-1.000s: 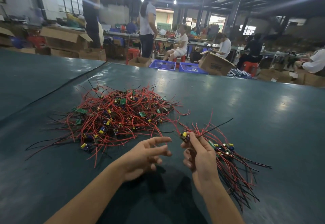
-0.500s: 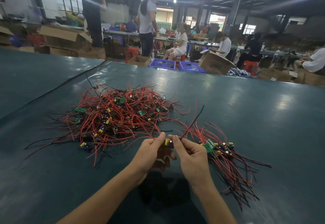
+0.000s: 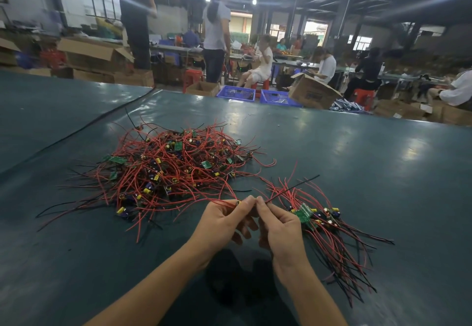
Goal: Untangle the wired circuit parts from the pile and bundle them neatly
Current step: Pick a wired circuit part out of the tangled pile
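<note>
Two hands on one wired part, over a dark green table.

Nearest, we list the left hand (image 3: 222, 221) and right hand (image 3: 281, 226), raised just above the table (image 3: 357, 162) with fingertips almost touching. The left pinches a small part (image 3: 238, 201) with a yellow piece between thumb and forefinger. The right pinches its black wire (image 3: 293, 187), which runs up and to the right. Just right of the right hand we note the bundle (image 3: 332, 233): green boards at the near end, with red and black leads fanned toward the right edge. Beyond the left hand lies the pile (image 3: 173, 169), a loose tangle of red and black leads, boards and yellow pieces; one red lead runs from it to the left fingers. Past the far table edge are two blue crates (image 3: 236, 93), an open box (image 3: 313, 93), and people seated and standing at benches.
</note>
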Tool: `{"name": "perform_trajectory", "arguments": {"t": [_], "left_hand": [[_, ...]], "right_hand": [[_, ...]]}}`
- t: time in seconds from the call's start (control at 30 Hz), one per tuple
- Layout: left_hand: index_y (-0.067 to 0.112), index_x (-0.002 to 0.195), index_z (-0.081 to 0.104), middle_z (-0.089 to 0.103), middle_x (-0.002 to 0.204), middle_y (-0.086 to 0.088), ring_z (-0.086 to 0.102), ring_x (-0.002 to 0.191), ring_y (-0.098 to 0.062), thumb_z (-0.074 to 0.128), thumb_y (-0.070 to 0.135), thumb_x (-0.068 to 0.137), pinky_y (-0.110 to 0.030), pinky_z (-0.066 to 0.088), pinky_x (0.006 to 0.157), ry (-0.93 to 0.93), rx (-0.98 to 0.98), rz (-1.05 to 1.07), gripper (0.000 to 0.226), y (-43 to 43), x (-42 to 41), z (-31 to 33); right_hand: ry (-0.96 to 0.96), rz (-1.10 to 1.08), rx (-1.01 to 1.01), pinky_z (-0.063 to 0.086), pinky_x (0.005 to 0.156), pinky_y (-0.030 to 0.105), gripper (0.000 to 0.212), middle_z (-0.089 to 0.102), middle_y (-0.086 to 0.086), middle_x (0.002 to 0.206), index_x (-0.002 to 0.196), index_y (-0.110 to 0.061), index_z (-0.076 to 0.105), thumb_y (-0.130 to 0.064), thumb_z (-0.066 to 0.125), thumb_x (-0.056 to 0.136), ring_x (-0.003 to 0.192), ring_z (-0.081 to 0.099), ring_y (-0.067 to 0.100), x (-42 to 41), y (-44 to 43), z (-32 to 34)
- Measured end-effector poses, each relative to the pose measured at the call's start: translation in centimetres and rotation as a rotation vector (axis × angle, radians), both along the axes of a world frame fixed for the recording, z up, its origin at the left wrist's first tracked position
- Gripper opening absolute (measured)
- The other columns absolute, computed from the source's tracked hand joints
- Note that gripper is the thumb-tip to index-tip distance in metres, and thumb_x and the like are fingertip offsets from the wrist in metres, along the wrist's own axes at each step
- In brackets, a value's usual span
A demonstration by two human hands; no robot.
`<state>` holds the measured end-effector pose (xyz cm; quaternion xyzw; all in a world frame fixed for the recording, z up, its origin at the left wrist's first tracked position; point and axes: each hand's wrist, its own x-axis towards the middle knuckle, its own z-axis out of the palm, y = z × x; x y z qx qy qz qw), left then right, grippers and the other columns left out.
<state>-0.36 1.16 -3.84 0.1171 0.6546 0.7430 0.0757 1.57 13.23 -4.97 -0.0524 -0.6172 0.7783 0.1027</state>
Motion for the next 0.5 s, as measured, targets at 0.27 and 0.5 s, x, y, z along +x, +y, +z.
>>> {"name": "perform_trajectory", "arguments": {"t": [0.27,0.5], "left_hand": [[0.011,0.062,0.071,0.064,0.053,-0.008,0.055,0.043,-0.013,0.061,0.046,0.075,-0.019,0.041,0.041,0.024,0.039,0.055,0.039,-0.2,-0.3,0.6],[0.009,0.067,0.072,0.068,0.06,-0.01,0.057,0.046,-0.014,0.063,0.049,0.075,-0.02,0.042,0.042,0.047,0.03,0.075,0.042,-0.7,-0.7,0.5]], "right_hand": [[-0.091,-0.245,-0.306,0.016,0.033,0.015,0.024,0.025,-0.012,0.046,0.081,-0.013,0.074,-0.021,0.058,0.097,0.034,0.018,0.002,-0.6,2.4,1.1],[-0.053,-0.283,-0.442,0.014,0.033,0.016,0.021,0.028,-0.012,0.046,0.096,-0.009,0.068,-0.02,0.051,0.101,0.034,0.018,0.003,-0.7,3.8,1.1]]}}
